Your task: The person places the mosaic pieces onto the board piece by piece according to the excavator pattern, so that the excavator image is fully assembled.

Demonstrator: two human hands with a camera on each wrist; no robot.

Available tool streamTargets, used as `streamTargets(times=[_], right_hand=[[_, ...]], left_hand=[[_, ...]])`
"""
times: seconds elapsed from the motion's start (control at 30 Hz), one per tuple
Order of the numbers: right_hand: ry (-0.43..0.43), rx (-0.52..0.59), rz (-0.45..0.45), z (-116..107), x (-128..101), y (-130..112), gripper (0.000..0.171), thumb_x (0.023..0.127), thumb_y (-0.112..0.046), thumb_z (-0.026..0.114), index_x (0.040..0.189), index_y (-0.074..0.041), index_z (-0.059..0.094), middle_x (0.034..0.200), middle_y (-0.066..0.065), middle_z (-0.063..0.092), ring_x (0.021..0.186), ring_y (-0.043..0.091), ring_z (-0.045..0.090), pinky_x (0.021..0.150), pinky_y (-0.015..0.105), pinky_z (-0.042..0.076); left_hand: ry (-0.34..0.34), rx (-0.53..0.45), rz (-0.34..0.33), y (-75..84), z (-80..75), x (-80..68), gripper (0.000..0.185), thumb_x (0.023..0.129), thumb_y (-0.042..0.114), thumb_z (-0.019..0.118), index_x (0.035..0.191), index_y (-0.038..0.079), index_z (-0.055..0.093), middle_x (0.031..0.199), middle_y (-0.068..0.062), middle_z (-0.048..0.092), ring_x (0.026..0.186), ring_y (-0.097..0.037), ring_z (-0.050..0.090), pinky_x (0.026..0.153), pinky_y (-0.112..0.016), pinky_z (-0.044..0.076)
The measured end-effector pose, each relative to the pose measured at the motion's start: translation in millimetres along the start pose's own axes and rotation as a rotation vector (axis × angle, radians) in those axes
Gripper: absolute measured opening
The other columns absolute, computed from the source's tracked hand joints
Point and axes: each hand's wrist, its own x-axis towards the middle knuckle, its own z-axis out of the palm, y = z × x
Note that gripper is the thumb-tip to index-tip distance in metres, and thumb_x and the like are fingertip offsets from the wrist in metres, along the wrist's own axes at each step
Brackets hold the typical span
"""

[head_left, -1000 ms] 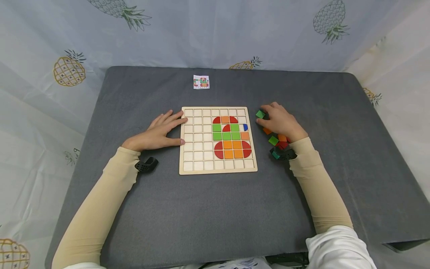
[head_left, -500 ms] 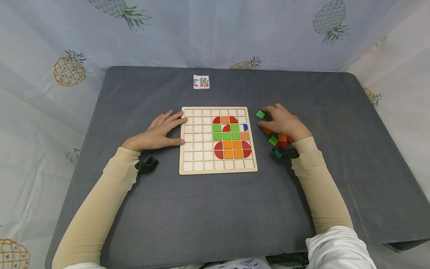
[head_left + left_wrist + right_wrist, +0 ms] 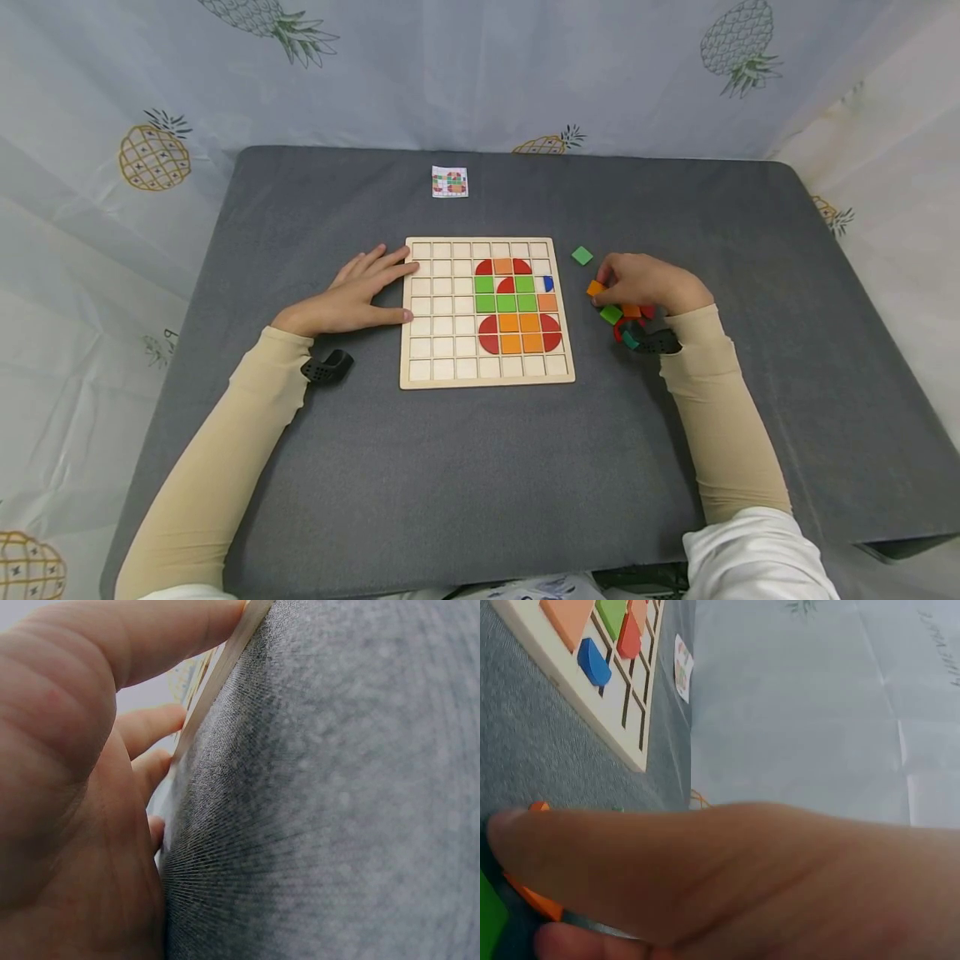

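Observation:
My left hand point(image 3: 347, 297) lies spread at the left edge of a pale wooden grid board point(image 3: 440, 370), fingertips and thumb touching its rim. In the left wrist view, the thumb point(image 3: 180, 637) meets the board's side. Coloured flat blocks fill part of the grid's right half: green squares point(image 3: 506, 303), orange squares point(image 3: 520, 333) and red rounded pieces. A small blue piece point(image 3: 548, 284) sits tilted in a right-hand cell. My right hand point(image 3: 648, 282) pinches an orange block point(image 3: 596, 287) between thumb and fingers. The right wrist view shows that block point(image 3: 544, 901) partly hidden behind the thumb.
A lone green block point(image 3: 582, 256) lies beyond the right hand. Under its wrist are loose green point(image 3: 611, 314), orange and red blocks, partly covered by the hand and black wrist camera point(image 3: 658, 342). A small printed card point(image 3: 450, 182) lies behind the board on the grey tabletop point(image 3: 450, 483).
My right hand has moved from beside the lone green block, nearer to me and slightly right, onto the orange block. The left hand and the board have stayed still.

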Motion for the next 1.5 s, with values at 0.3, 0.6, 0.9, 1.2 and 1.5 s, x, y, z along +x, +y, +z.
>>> streamTargets(times=[0.3,0.6,0.9,1.2,1.5], right_hand=[[0.108,0.067,-0.167,10,12,-6,0.033,0.095,-0.017,0.068,0.12,0.002,0.06,0.112,0.019,0.062,0.095,0.029,0.058,0.085,0.042,0.054],[0.287,0.079,-0.27,13,17,-20,0.034,0.094,-0.016,0.071,0.125,-0.003,0.061,0.113,0.015,0.06,0.097,0.028,0.056,0.084,0.042,0.051],[0.4,0.103,-0.394,16,11,-54,0.037,0.092,-0.018,0.076,0.125,-0.006,0.064,0.116,0.011,0.057,0.103,0.028,0.053,0.085,0.04,0.05],[0.376,0.123,-0.488,4,17,-98,0.035,0.096,-0.025,0.069,0.126,-0.008,0.064,0.119,0.007,0.059,0.108,0.025,0.052,0.094,0.039,0.048],[0.32,0.108,-0.51,18,37,-126,0.033,0.096,-0.022,0.069,0.126,-0.007,0.064,0.122,0.008,0.062,0.111,0.026,0.053,0.096,0.04,0.05]], left_hand=[[-0.003,-0.015,0.004,-1.0,0.1,-2.7,0.081,0.096,0.043,0.068,0.163,0.024,0.025,0.173,0.001,0.005,0.16,-0.028,-0.012,0.127,-0.054,-0.009],[-0.002,-0.01,0.007,-0.6,-1.3,-2.3,0.083,0.096,0.045,0.067,0.163,0.024,0.023,0.173,0.001,0.004,0.16,-0.029,-0.012,0.127,-0.055,-0.009],[-0.011,0.007,0.017,1.9,-1.3,-0.8,0.081,0.097,0.046,0.066,0.163,0.023,0.024,0.173,0.001,0.004,0.16,-0.029,-0.011,0.127,-0.055,-0.009],[-0.002,0.0,0.017,-1.5,-0.9,-2.8,0.081,0.097,0.045,0.066,0.163,0.023,0.025,0.173,-0.001,0.005,0.16,-0.031,-0.01,0.127,-0.057,-0.008],[0.004,0.003,0.017,0.8,-0.6,-1.6,0.08,0.097,0.043,0.067,0.162,0.023,0.026,0.173,-0.001,0.006,0.16,-0.03,-0.01,0.127,-0.057,-0.008]])
